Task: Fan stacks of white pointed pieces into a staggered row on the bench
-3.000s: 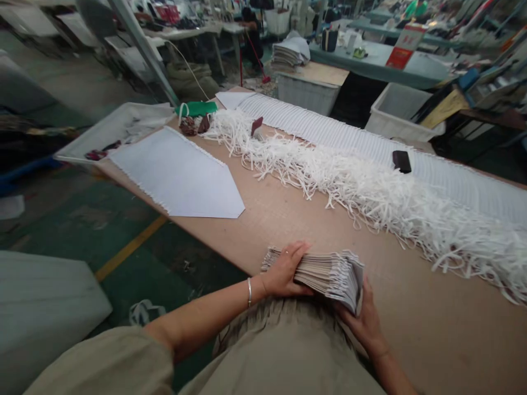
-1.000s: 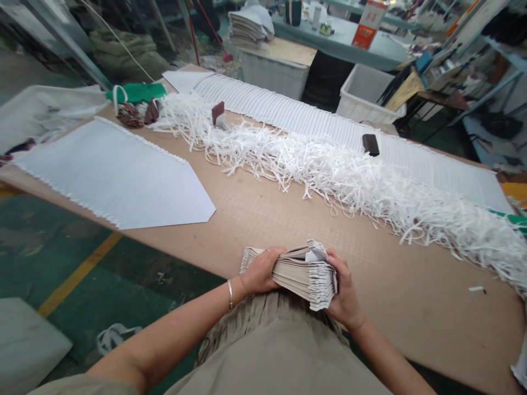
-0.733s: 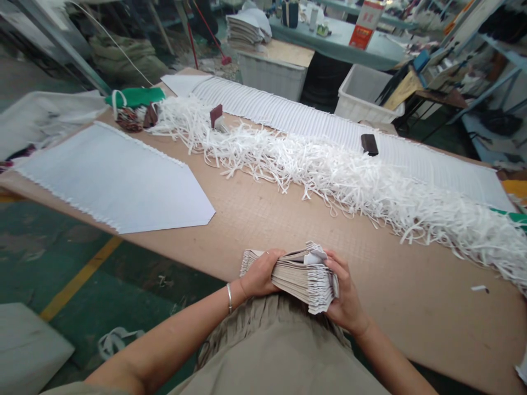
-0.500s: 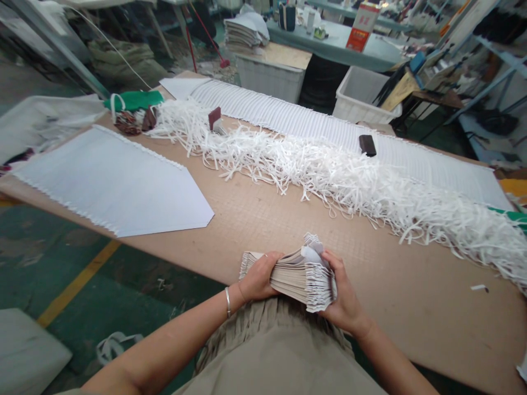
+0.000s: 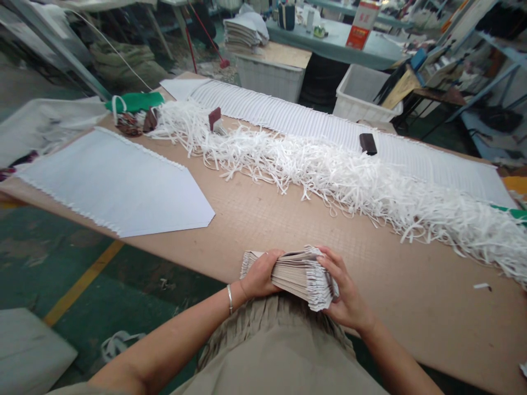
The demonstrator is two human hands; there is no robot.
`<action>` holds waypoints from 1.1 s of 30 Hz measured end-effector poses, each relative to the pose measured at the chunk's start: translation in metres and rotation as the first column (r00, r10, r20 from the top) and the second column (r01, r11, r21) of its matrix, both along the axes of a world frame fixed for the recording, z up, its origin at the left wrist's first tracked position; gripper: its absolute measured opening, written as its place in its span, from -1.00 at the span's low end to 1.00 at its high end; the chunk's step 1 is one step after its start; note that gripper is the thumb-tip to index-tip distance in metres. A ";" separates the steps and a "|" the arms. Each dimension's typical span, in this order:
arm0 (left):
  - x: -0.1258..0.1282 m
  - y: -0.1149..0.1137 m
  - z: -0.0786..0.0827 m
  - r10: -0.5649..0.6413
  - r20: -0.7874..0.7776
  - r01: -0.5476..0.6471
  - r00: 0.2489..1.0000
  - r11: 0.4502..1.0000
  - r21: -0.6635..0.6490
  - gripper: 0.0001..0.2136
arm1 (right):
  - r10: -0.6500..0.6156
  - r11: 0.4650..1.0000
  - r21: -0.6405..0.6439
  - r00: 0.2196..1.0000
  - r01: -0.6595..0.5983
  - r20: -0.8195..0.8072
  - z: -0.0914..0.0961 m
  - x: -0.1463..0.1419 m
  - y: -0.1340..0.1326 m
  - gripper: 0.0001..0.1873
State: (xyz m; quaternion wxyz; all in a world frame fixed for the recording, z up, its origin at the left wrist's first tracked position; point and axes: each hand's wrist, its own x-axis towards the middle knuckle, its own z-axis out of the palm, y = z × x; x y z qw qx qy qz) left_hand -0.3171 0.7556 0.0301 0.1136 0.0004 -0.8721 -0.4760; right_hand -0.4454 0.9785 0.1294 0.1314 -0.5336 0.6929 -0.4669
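A thick stack of flat folded paper bags (image 5: pixel 298 274) rests on its side at the near edge of the brown table (image 5: pixel 263 219). My left hand (image 5: pixel 260 272), with a bracelet at the wrist, grips the stack's left part, fingers curled over the top. My right hand (image 5: pixel 343 291) clasps the right end, fingers wrapped over the white bag edges and pressing them flat. A long heap of white paper strips (image 5: pixel 349 181) runs across the table beyond the stack.
A large white pointed sheet (image 5: pixel 115 186) lies at the table's left. A row of overlapped white sheets (image 5: pixel 321 123) lines the far edge, with a dark block (image 5: pixel 368 143) on it. A green-and-white bundle (image 5: pixel 134 104) sits far left. White bins (image 5: pixel 362 93) stand behind.
The white bag edges that stuck up at the stack's right end are now pressed down under my right fingers. My left hand stays in place on the stack.
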 end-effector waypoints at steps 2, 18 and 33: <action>0.000 0.000 0.001 0.005 0.003 -0.005 1.000 1.000 0.001 -0.42 | -0.053 0.999 0.004 0.997 0.053 0.065 -0.014 -0.003 0.005 0.14; 0.015 -0.004 -0.033 0.195 0.021 -0.193 0.981 0.979 -0.060 -0.38 | -0.457 0.862 0.284 0.887 0.421 0.073 -0.156 -0.015 0.066 -0.25; 0.006 -0.019 -0.039 0.240 0.297 -0.257 0.924 0.966 0.020 -0.35 | -0.516 0.805 0.457 0.826 0.378 0.226 -0.176 -0.041 0.077 -0.23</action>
